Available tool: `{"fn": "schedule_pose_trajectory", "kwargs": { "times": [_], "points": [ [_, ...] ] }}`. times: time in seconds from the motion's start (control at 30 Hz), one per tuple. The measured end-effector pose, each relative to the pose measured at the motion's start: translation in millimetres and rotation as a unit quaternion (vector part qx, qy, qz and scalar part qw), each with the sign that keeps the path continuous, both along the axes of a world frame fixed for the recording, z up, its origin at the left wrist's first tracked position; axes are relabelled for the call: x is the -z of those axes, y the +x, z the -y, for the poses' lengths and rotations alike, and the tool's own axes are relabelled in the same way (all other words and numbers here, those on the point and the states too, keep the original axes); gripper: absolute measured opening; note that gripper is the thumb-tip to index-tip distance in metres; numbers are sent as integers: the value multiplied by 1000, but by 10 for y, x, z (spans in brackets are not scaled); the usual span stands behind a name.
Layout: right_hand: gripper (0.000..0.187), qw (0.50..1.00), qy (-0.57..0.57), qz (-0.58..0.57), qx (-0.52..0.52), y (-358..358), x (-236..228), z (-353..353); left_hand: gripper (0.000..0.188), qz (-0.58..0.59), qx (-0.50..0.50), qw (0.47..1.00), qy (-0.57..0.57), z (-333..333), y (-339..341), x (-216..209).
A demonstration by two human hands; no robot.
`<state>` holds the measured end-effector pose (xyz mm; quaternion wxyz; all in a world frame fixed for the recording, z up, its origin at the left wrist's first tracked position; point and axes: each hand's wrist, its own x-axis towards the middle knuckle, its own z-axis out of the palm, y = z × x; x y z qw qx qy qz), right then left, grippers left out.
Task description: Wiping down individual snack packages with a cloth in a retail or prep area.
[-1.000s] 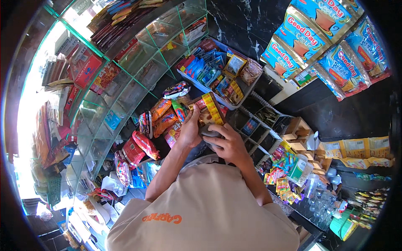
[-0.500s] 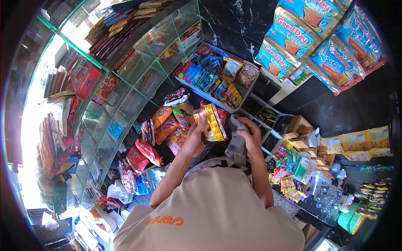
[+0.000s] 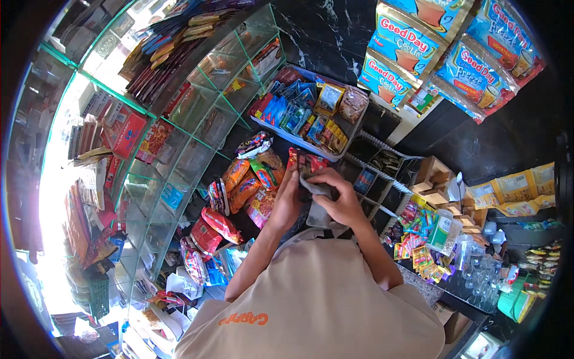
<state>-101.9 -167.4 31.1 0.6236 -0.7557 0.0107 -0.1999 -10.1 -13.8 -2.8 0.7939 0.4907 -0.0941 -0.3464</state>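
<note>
My left hand (image 3: 285, 202) is closed around a packet that is turned nearly edge-on, so its printed side is hidden. Against that packet my right hand (image 3: 339, 196) presses a grey cloth (image 3: 318, 214), its fingers bent over the top and the loose end hanging below. Just beyond both hands lies a red packet (image 3: 313, 161), partly covered by them. Left of my left hand is a pile of snack packets, with an orange packet (image 3: 244, 192) and a pink-red packet (image 3: 261, 206) closest.
A grey-blue tray (image 3: 357, 128) full of sachets stands beyond my hands. White-edged divided compartments (image 3: 391, 194) are at the right. Glass shelves (image 3: 179, 134) with packets curve along the left. Sachet strips (image 3: 409, 45) hang at upper right; a clear jar (image 3: 443, 230) stands right.
My right hand has moved left with the cloth, onto the packet in my left hand. That packet's yellow and red face has turned out of sight.
</note>
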Motion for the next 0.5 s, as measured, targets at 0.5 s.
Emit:
{"fn": "schedule_pose_trajectory", "kwargs": {
  "times": [0.5],
  "points": [
    [44,967,-240,66,54,253,-346,-8,58,-100,58,992,-46,-186,-92,-159]
  ]
}}
